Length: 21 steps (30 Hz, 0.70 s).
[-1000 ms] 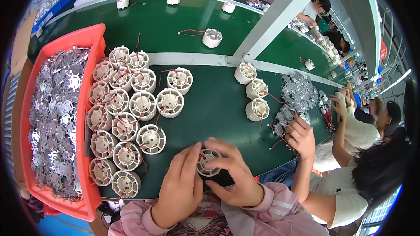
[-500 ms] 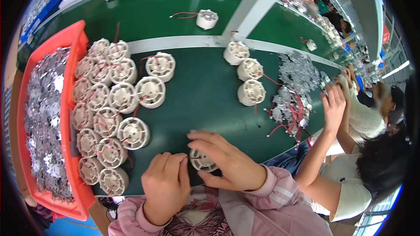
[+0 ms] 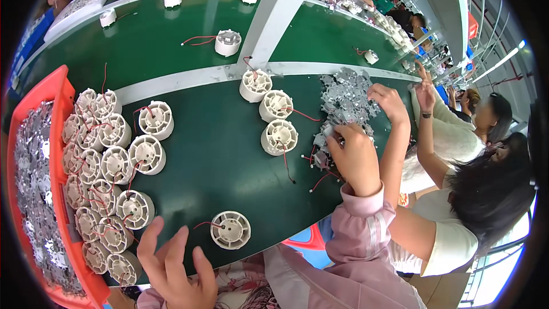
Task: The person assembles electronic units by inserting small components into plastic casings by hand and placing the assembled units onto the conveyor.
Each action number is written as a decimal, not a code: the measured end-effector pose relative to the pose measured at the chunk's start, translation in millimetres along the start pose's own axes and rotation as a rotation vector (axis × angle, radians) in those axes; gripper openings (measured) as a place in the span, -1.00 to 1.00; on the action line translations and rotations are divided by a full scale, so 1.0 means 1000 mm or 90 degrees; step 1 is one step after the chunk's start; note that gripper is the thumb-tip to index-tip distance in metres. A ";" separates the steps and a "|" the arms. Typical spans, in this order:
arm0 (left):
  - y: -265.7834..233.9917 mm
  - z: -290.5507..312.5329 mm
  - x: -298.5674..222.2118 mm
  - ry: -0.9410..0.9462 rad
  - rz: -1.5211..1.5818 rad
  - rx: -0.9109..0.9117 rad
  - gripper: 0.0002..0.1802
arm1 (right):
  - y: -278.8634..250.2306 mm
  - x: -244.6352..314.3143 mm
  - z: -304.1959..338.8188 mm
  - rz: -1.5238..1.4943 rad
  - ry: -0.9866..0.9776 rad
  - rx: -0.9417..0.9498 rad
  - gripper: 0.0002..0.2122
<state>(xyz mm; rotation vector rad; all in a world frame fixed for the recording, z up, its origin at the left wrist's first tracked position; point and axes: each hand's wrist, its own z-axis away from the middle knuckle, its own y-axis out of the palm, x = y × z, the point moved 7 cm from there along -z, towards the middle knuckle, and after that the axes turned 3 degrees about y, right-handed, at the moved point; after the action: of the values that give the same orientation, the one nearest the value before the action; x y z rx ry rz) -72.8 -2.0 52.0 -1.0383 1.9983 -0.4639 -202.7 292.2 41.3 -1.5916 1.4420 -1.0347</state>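
My left hand (image 3: 180,269) is at the near edge of the table, fingers spread and holding nothing. Just right of its fingertips, a round white plastic housing (image 3: 230,230) with spokes lies face up, a short red wire sticking out on its left. My right hand (image 3: 355,157) reaches to the near part of a pile of grey metal pieces (image 3: 345,100). Its fingers are curled down at the pile, and what they pinch is hidden. Several red wires with small connectors (image 3: 321,160) lie beside that hand.
Rows of similar white housings (image 3: 116,164) stand at the left against a red bin (image 3: 64,194) full of metal pieces. A few more (image 3: 279,136) stand mid-table. A metal post (image 3: 280,17) rises behind. At the right, a co-worker's hand (image 3: 389,102) touches the same pile.
Both hands have left the white housing, which now lies alone on the table. My right hand has gone right to the metal pile; my left has drawn back and opened. The view has shifted.
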 end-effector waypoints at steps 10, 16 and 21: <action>-0.002 -0.001 -0.010 0.068 0.199 0.048 -0.72 | -0.042 0.024 -0.005 -0.330 0.043 -0.063 -0.79; 0.010 -0.019 -0.035 0.033 0.495 0.152 -0.58 | -0.072 0.114 0.050 -0.989 -0.227 0.318 -0.66; 0.023 0.015 -0.002 -0.331 0.657 0.292 -0.95 | -0.055 0.144 0.067 -0.856 -0.151 0.467 -0.60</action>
<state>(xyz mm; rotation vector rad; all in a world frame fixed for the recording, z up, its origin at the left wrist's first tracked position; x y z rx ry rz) -71.4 13.5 29.2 0.2043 1.5682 -0.0493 -113.3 154.5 77.0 -1.8855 -0.3967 -1.6917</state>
